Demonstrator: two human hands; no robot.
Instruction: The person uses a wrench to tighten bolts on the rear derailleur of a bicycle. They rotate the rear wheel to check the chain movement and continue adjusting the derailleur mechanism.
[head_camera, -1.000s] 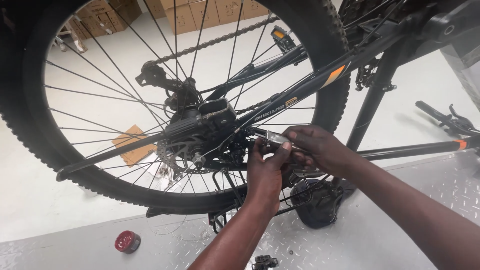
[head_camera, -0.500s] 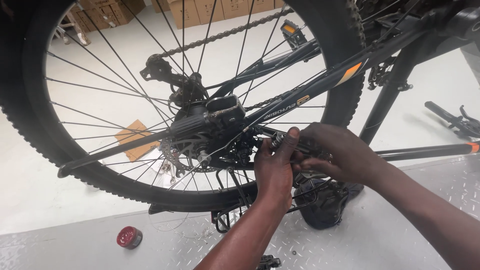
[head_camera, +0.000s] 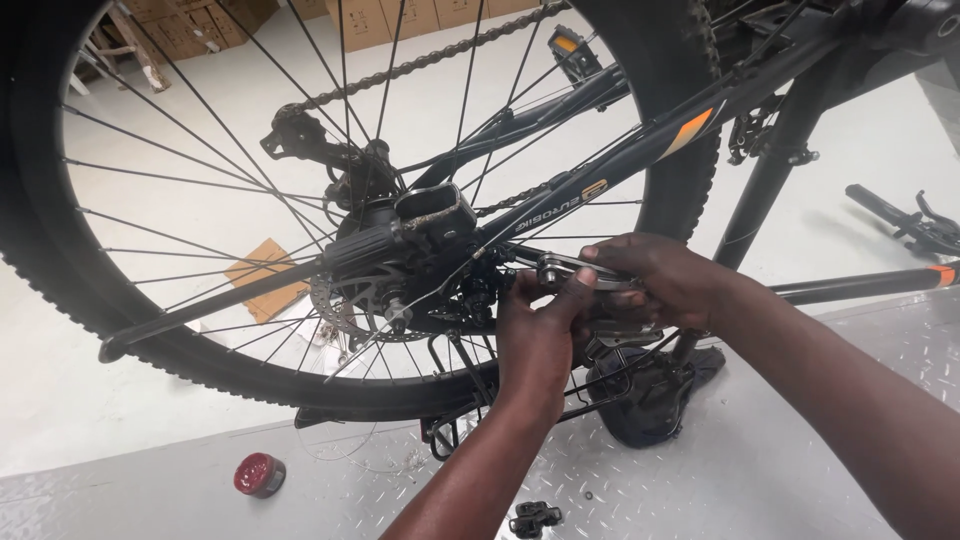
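Observation:
An upside-down black bicycle rests on a metal bench, its rear wheel (head_camera: 150, 300) filling the left of the view. My right hand (head_camera: 660, 285) grips a silver wrench (head_camera: 560, 268) next to the black frame stay (head_camera: 620, 160). My left hand (head_camera: 540, 335) pinches at the wrench's head, right beside the brake caliper (head_camera: 425, 215) and the disc rotor (head_camera: 350, 300) at the hub. The kickstand (head_camera: 215, 305) sticks out to the left. The saddle (head_camera: 650, 395) lies under my hands on the bench.
A red round reflector (head_camera: 259, 474) and a small black part (head_camera: 535, 518) lie on the diamond-plate bench (head_camera: 750, 470). The chain (head_camera: 420, 62) and derailleur (head_camera: 310, 140) sit above the hub. Cardboard boxes (head_camera: 390, 18) stand at the back; a flat cardboard piece (head_camera: 265, 275) lies on the floor.
The view has shifted slightly, so the wheel sits higher and closer. Both hands have stayed at the wrench near the hub, with the left fingers moving up onto the wrench head.

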